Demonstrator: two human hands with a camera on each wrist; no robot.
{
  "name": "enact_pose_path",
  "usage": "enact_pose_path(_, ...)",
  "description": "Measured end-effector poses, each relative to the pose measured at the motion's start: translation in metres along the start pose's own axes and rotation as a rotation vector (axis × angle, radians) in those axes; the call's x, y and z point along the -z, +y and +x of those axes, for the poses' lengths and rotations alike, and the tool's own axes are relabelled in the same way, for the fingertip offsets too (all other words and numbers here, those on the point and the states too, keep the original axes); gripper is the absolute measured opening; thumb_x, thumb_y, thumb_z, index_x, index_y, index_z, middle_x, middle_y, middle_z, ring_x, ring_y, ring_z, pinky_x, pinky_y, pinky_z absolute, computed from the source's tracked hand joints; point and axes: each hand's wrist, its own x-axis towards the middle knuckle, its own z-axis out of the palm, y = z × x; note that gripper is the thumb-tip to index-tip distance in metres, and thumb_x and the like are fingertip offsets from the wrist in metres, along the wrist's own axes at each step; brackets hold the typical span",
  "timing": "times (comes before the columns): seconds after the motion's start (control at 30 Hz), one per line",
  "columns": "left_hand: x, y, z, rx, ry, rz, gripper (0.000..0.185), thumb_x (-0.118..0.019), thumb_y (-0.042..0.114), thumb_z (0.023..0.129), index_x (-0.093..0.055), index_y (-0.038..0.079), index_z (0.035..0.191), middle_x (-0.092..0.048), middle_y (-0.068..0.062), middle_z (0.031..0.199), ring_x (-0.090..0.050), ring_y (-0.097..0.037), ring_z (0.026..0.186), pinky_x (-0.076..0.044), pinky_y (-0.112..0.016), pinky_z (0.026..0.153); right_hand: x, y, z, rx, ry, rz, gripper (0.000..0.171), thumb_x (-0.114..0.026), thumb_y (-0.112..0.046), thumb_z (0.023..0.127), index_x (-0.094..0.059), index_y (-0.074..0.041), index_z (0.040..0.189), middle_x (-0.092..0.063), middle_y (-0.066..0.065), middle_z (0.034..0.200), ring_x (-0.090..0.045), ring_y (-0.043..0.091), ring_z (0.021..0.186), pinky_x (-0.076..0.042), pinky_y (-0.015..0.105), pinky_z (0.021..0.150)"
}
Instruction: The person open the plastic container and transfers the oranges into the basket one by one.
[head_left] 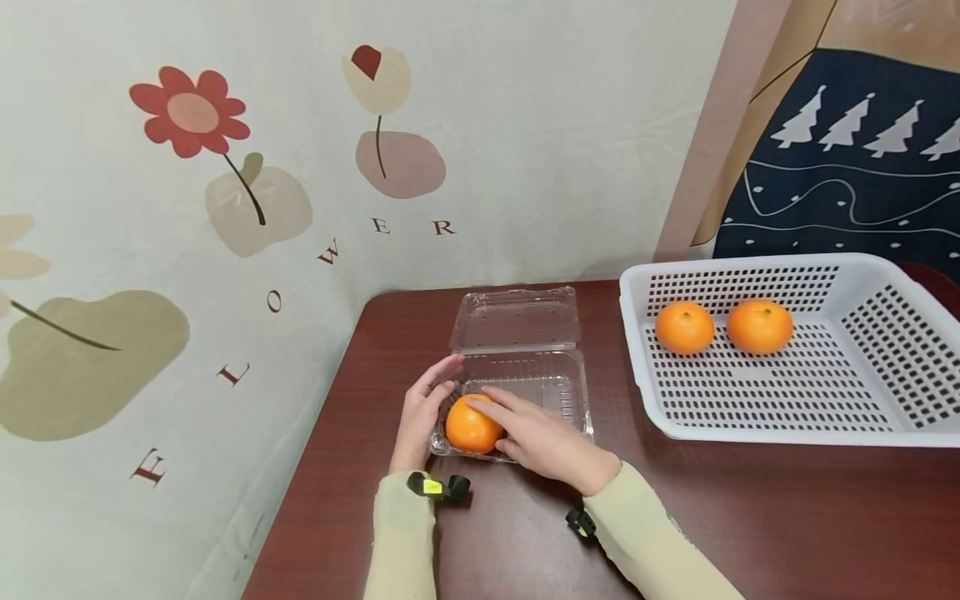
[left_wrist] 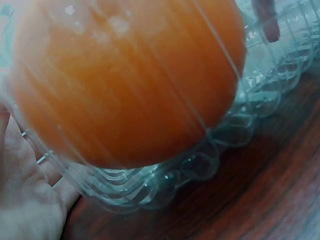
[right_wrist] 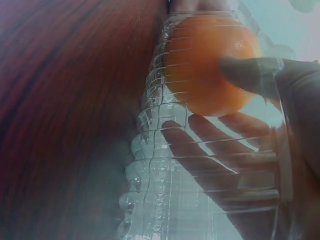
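A clear plastic clamshell box (head_left: 551,387) lies open on the dark wood table, its lid (head_left: 517,321) flat behind it. An orange (head_left: 468,429) sits in the box's near left corner. My right hand (head_left: 540,437) reaches into the box and holds that orange, index finger over its top. In the right wrist view the thumb (right_wrist: 250,70) crosses the orange (right_wrist: 205,65) and the fingers (right_wrist: 215,140) lie under it, seen through the ribbed wall (right_wrist: 150,165). My left hand (head_left: 422,408) rests with straight fingers against the box's left side; its palm (left_wrist: 25,200) touches the wall (left_wrist: 200,165) beside the orange (left_wrist: 125,75).
A white perforated basket (head_left: 637,350) stands at the right of the table with two oranges (head_left: 684,327) (head_left: 759,325) at its back. A flower-print wall cloth closes off the left and rear. Bare tabletop (head_left: 750,517) lies in front of the basket.
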Motion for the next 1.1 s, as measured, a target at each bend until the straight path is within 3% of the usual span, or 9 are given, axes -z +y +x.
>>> enact_pose_path(0.17,0.003,-0.014,0.005,-0.025,-0.004,0.007,0.038,-0.042,0.002,0.091,-0.050,0.010,0.127,-0.050,-0.007,0.128,-0.042,-0.023,0.120,-0.033,-0.032,0.099,0.000,0.001,0.003,-0.058,-0.030,0.057,0.062,-0.062,-0.029,0.083,-0.032,-0.026,0.137,-0.030,0.001,0.142,-0.039,0.020,0.122,-0.041,0.042,0.091)
enact_pose_path(0.33,0.005,-0.022,0.007,-0.036,0.007,0.023,0.037,-0.043,0.004,0.091,-0.052,0.015,0.125,-0.052,-0.002,0.126,-0.045,-0.017,0.118,-0.033,-0.032,0.099,-0.001,0.002,0.004,-0.075,-0.027,0.090,0.062,-0.062,-0.035,0.082,-0.034,-0.022,0.135,-0.036,-0.002,0.138,-0.039,0.016,0.122,-0.038,0.038,0.095)
enact_pose_path(0.77,0.005,-0.025,0.008,-0.035,-0.001,0.022,0.036,-0.044,0.006,0.092,-0.052,0.016,0.126,-0.052,0.000,0.126,-0.045,-0.014,0.117,-0.034,-0.029,0.098,-0.002,0.002,0.005,-0.122,-0.002,0.097,0.057,-0.055,-0.044,0.084,-0.035,-0.018,0.131,-0.047,0.000,0.128,-0.050,0.014,0.109,-0.044,0.035,0.087)
enact_pose_path(1.1,0.005,-0.027,0.008,-0.077,-0.011,-0.004,0.037,-0.042,0.003,0.092,-0.051,0.013,0.127,-0.051,-0.004,0.127,-0.043,-0.019,0.119,-0.035,-0.025,0.097,-0.003,-0.001,0.008,-0.139,-0.013,0.080,0.052,-0.053,-0.042,0.086,-0.036,-0.020,0.129,-0.047,-0.002,0.127,-0.053,0.013,0.103,-0.047,0.035,0.081)
